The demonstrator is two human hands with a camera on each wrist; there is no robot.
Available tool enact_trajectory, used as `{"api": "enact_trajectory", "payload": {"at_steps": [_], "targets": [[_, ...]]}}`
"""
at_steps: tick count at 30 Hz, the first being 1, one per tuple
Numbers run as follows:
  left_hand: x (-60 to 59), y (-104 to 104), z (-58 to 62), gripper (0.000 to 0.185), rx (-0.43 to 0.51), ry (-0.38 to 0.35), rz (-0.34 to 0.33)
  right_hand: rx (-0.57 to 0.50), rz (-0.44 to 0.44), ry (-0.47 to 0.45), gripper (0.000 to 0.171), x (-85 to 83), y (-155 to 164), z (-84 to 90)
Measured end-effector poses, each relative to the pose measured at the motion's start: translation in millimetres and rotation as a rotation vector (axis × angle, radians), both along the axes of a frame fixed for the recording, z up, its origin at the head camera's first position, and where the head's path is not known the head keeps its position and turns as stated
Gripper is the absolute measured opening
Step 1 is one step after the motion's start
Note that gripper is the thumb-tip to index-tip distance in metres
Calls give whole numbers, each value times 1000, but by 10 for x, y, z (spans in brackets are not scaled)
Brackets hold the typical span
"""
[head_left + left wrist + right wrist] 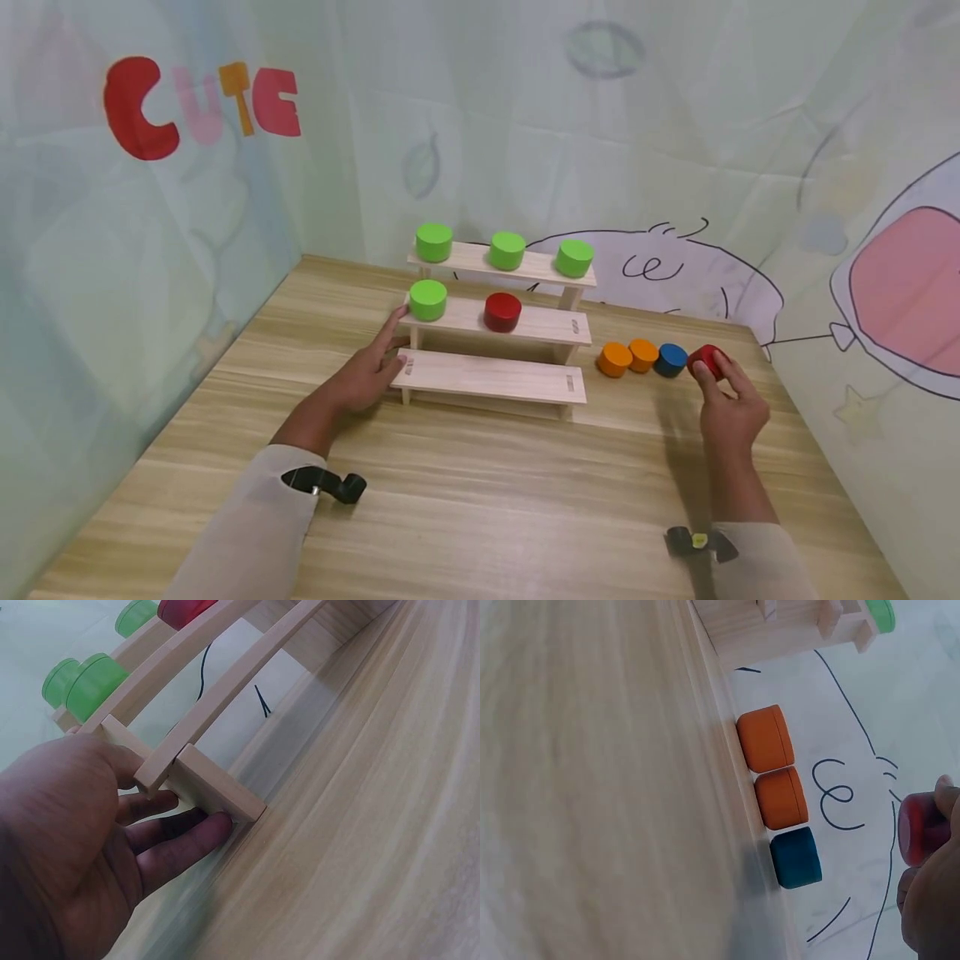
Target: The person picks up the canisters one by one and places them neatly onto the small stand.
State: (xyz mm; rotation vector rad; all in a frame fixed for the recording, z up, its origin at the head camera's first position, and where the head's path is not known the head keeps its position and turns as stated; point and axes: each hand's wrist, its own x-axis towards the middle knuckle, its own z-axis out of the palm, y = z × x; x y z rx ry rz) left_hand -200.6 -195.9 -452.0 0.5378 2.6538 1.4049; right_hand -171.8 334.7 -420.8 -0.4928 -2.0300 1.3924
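Observation:
A three-step wooden rack (487, 379) stands on the table. Its top step carries several green cylinders (507, 252); on the middle step are a green cylinder (428, 302) at the left and a red cylinder (502, 313) near the center. My left hand (366, 375) holds the rack's left end, its thumb at the bottom step and lower fingers (184, 851) against the side support. At the right, my right hand (735, 412) pinches another red cylinder (921, 829) between thumb and fingers, lifted off the table, beside a blue cylinder (671, 360).
Two orange cylinders (615, 359) sit left of the blue one, right of the rack. A printed fabric backdrop (480, 100) encloses the table (487, 508) at the back and sides. Each wrist carries a dark camera mount (330, 483).

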Motion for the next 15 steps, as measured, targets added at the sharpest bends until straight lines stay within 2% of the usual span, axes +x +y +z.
{"api": "enact_trajectory", "payload": {"at_steps": [6, 15], "targets": [[-10, -10, -9, 79, -5, 5, 2, 45, 68, 169, 42, 12, -60, 17], [-36, 1, -33, 79, -1, 5, -2, 49, 113, 236, 40, 45, -205, 111]]}}
